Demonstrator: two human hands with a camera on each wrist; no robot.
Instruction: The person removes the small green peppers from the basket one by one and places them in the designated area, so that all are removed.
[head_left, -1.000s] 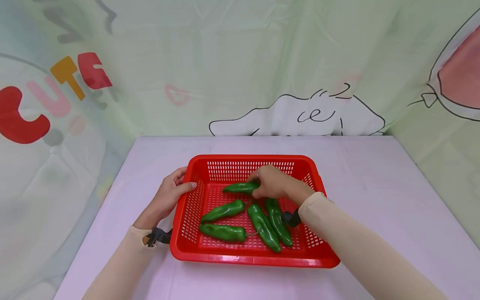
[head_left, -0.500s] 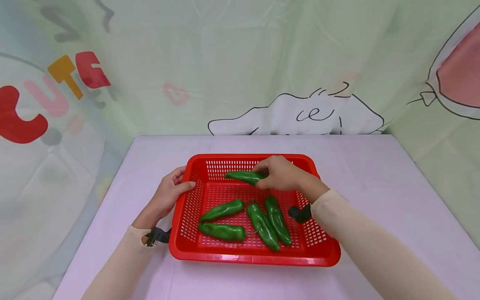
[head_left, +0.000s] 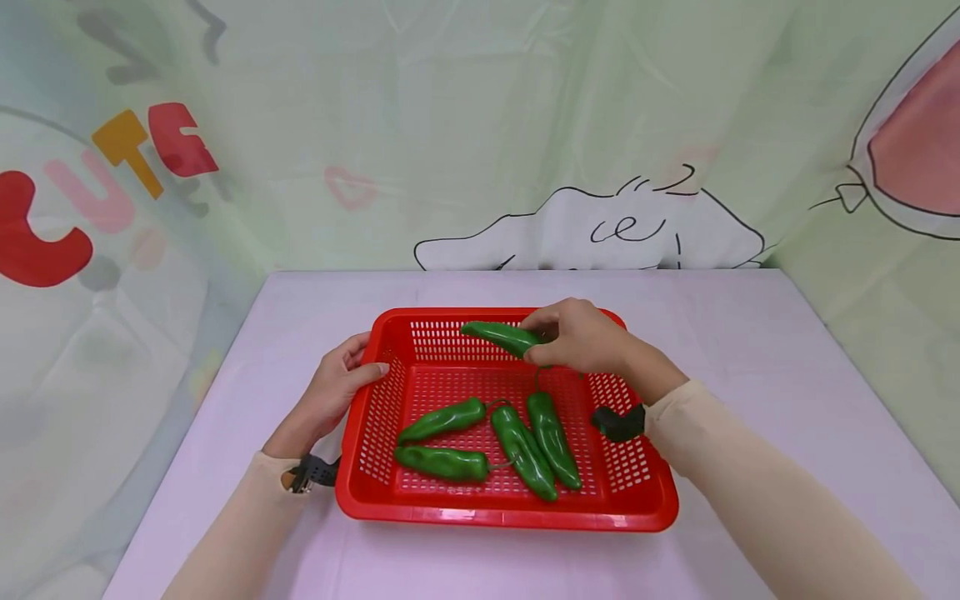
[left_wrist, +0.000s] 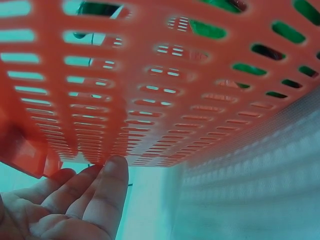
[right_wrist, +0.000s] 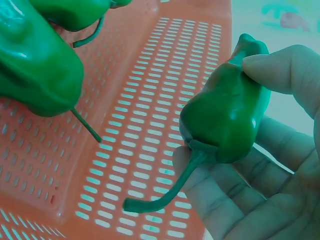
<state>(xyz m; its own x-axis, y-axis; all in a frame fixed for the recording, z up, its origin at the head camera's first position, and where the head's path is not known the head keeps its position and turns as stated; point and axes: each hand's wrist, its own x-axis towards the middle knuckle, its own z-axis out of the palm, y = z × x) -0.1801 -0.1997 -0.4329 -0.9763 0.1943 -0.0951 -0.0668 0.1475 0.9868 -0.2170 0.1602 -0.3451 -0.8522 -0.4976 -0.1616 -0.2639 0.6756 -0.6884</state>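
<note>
My right hand (head_left: pixel 588 337) holds a green pepper (head_left: pixel 498 333) between thumb and fingers, raised at the far side of a red plastic basket (head_left: pixel 495 517). In the right wrist view the thumb presses one side of that pepper (right_wrist: pixel 225 110), fingers lie behind it, and its curved stem hangs toward the mesh wall. My left hand (head_left: pixel 336 390) grips the basket's left rim, thumb over the edge. Its fingertips (left_wrist: pixel 116 167) meet the outside of the slotted wall in the left wrist view. Several more green peppers (head_left: pixel 525 454) lie on the basket floor, two on the left and others right of centre.
The basket stands on a pale lilac tabletop (head_left: pixel 750 400). Printed cloth (head_left: pixel 315 125) hangs behind the table and on both sides. A black wrist camera mount (head_left: pixel 618 423) on my right arm overlaps the basket's right wall.
My right hand has lifted the pepper off the basket floor and moved up, away and to the right with it. My left hand keeps its hold on the rim.
</note>
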